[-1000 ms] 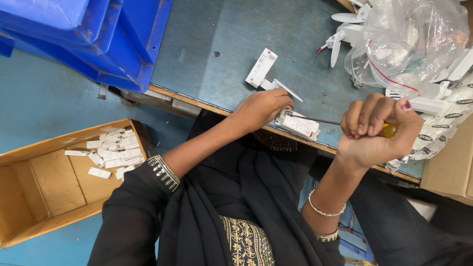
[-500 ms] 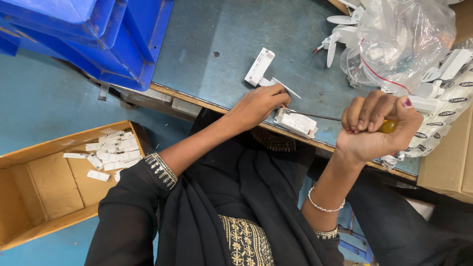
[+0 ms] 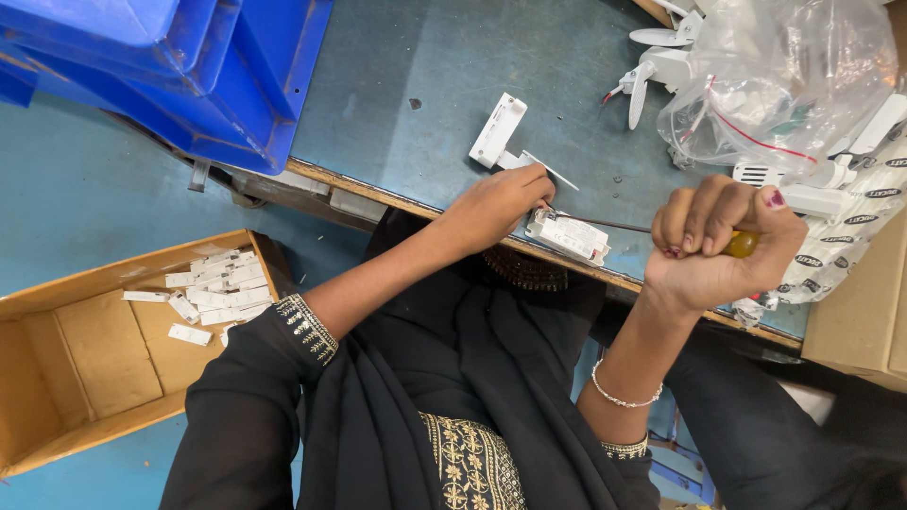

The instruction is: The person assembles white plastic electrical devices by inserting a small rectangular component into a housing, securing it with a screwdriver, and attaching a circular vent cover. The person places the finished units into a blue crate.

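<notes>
left hand (image 3: 496, 203): clamps the white module (image 3: 570, 236) flat at the tabletop (image 3: 397, 85) edge, steadying it for the tool
right hand (image 3: 723, 250): fisted around the screwdriver (image 3: 742, 244) handle at 3 o'clock, shaft lying level, tip at the module
cardboard box (image 3: 94, 359): at 8 o'clock, holds similar white pieces

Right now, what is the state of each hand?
Left hand: closed, holding down the small white part.
Right hand: fist closed on the screwdriver.
</notes>
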